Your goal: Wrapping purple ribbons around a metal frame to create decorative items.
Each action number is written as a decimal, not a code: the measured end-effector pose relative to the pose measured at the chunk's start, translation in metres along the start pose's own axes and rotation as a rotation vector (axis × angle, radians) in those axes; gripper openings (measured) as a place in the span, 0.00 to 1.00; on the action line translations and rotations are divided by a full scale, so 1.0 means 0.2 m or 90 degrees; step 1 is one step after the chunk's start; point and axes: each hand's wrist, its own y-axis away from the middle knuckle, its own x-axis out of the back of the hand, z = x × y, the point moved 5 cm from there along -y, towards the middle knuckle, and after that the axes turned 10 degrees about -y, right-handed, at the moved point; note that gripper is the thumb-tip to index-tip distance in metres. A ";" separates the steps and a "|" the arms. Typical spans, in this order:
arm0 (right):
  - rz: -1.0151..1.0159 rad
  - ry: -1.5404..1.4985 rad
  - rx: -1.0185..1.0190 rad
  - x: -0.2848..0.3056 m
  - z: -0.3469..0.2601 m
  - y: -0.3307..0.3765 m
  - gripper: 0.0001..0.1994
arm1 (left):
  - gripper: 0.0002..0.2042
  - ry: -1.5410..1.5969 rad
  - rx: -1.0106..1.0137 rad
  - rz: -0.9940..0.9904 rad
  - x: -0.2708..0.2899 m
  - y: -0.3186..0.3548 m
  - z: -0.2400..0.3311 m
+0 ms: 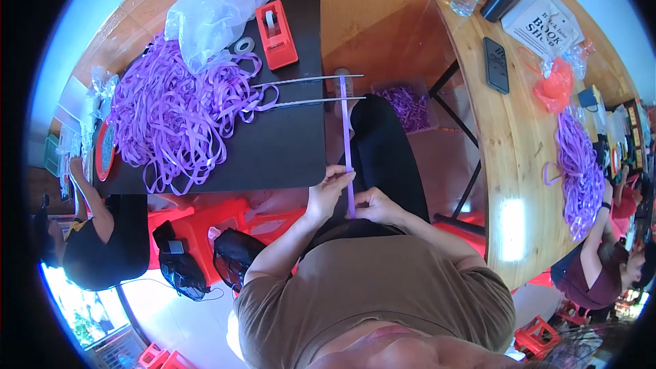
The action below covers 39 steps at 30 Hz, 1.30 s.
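A purple ribbon strip [347, 138] runs taut from two thin metal rods [316, 90], which jut off the black table [287, 150], down to my hands. My left hand [331, 187] pinches the strip near its lower end. My right hand [373, 205] grips the same strip just below and to the right, over my black-trousered lap. A big tangled heap of purple ribbon [178, 113] lies on the table's left part.
A red tape dispenser [276, 34], a tape roll [244, 45] and a clear plastic bag [208, 19] sit at the table's far end. A clear box of purple pieces [407, 104] is on the floor. A wooden table [509, 164] stands right. Other people sit at left and right.
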 end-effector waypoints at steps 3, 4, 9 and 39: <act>0.014 0.028 0.042 -0.01 0.01 0.00 0.05 | 0.06 -0.003 -0.018 0.002 0.00 -0.01 0.01; 0.022 0.050 0.063 0.00 0.01 0.00 0.06 | 0.06 0.005 -0.018 -0.009 0.00 -0.01 0.02; 0.081 0.166 0.083 0.10 -0.11 0.00 0.04 | 0.04 0.038 -0.033 -0.030 0.02 -0.01 0.04; 0.161 0.956 0.858 -0.04 -0.78 -0.12 0.10 | 0.07 0.221 0.066 -0.134 0.03 0.05 0.10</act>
